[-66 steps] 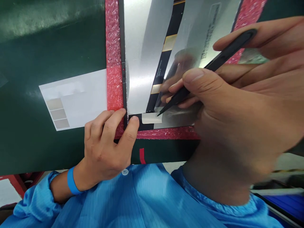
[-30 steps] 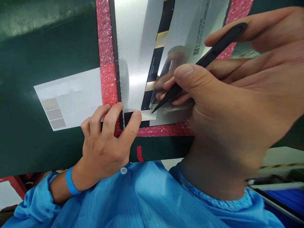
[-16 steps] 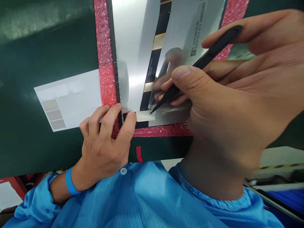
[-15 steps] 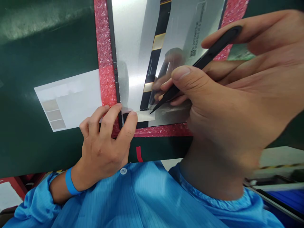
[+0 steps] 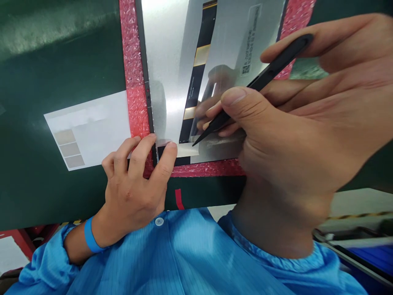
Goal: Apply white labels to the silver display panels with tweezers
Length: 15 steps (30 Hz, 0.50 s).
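Strip is laid at near corner of panel, full sticking unclear, one end touched by spread left hand, other met by black tool pinched in right hand.

Black tweezers are held in the right fingers; a pale strip is touched by the left thumb, beside their tip.

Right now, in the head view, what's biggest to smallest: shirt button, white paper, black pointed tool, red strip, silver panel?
1. Silver panel
2. White paper
3. Black pointed tool
4. Red strip
5. Shirt button
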Each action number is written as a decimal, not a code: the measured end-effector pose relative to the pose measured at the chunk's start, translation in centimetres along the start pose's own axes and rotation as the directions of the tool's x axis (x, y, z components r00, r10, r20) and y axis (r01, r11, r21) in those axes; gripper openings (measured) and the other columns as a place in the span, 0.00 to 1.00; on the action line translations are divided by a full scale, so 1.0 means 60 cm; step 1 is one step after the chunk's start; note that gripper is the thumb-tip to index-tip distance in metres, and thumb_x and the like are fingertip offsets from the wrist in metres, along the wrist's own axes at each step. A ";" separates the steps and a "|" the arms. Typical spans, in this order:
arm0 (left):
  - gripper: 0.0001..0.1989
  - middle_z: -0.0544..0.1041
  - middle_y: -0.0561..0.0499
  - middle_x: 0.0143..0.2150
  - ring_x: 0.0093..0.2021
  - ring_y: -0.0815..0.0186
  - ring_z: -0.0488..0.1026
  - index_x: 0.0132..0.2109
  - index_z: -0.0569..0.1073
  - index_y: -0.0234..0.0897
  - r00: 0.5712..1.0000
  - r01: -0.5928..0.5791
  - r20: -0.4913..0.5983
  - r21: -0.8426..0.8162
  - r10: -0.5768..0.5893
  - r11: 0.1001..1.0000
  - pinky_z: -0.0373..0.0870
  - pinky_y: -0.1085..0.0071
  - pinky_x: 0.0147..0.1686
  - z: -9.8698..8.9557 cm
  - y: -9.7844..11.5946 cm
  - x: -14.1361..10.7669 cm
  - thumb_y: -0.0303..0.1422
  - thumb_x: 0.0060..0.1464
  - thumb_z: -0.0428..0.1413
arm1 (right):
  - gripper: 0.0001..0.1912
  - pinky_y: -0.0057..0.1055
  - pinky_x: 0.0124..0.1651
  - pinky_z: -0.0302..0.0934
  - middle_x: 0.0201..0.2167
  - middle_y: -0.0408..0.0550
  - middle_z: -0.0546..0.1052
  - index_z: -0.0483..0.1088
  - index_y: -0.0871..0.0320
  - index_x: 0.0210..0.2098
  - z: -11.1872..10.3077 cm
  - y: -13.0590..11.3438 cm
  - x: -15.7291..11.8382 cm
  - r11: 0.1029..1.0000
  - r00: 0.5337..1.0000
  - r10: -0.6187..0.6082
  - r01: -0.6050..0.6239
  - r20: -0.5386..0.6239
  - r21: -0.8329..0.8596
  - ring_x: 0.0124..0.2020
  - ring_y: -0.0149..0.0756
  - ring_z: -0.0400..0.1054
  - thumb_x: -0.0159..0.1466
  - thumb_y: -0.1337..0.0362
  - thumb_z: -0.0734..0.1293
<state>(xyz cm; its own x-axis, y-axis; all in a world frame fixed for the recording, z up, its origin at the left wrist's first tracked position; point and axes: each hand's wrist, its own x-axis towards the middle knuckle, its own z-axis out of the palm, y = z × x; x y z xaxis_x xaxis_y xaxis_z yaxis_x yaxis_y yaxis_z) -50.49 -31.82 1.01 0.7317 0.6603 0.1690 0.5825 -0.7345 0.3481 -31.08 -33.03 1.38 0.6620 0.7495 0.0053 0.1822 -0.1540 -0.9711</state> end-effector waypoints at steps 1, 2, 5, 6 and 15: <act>0.24 0.75 0.34 0.63 0.64 0.44 0.70 0.65 0.73 0.36 1.000 0.000 -0.001 -0.001 0.000 1.000 0.63 0.51 0.57 0.000 0.000 0.000 0.25 0.62 0.57 | 0.12 0.28 0.24 0.76 0.32 0.39 0.74 0.70 0.53 0.43 -0.001 -0.001 0.000 1.000 1.000 -0.001 0.001 0.003 -0.007 0.36 0.43 0.81 0.66 0.72 0.75; 0.23 0.76 0.34 0.63 0.64 0.45 0.70 0.64 0.73 0.35 1.000 0.000 -0.002 -0.001 0.000 1.000 0.63 0.51 0.57 0.000 0.000 0.001 0.25 0.63 0.57 | 0.12 0.28 0.25 0.76 0.32 0.39 0.74 0.70 0.53 0.43 -0.001 -0.001 0.000 1.000 1.000 -0.003 0.003 0.004 -0.012 0.36 0.42 0.81 0.66 0.71 0.75; 0.23 0.76 0.33 0.63 0.64 0.45 0.70 0.64 0.73 0.35 1.000 0.000 -0.001 -0.001 0.000 1.000 0.63 0.51 0.56 0.000 0.000 0.001 0.26 0.63 0.57 | 0.11 0.26 0.25 0.76 0.32 0.39 0.73 0.70 0.54 0.43 0.000 0.000 0.000 1.000 1.000 0.001 -0.001 0.006 -0.004 0.36 0.41 0.81 0.67 0.71 0.75; 0.23 0.75 0.33 0.63 0.64 0.45 0.69 0.64 0.73 0.35 1.000 0.000 0.000 0.000 0.000 1.000 0.63 0.51 0.57 0.000 0.000 0.001 0.26 0.63 0.57 | 0.11 0.25 0.25 0.75 0.33 0.39 0.74 0.71 0.54 0.43 0.001 0.001 0.001 1.000 1.000 -0.003 0.003 0.005 0.008 0.36 0.41 0.81 0.66 0.72 0.75; 0.26 0.72 0.35 0.65 0.65 0.45 0.67 0.66 0.72 0.45 1.000 0.005 0.006 0.009 -0.005 1.000 0.61 0.49 0.58 0.004 0.001 -0.004 0.25 0.62 0.57 | 0.13 0.20 0.23 0.70 0.34 0.37 0.74 0.70 0.57 0.42 0.004 0.005 0.005 0.999 1.000 -0.018 0.018 0.010 0.042 0.34 0.40 0.81 0.65 0.73 0.77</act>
<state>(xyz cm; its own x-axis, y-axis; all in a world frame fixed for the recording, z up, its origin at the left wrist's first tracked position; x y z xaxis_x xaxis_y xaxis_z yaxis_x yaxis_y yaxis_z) -50.53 -32.04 0.75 0.7307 0.6632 0.1620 0.5892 -0.7325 0.3411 -30.99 -32.72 1.01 0.6513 0.7586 0.0204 0.1628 -0.1134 -0.9801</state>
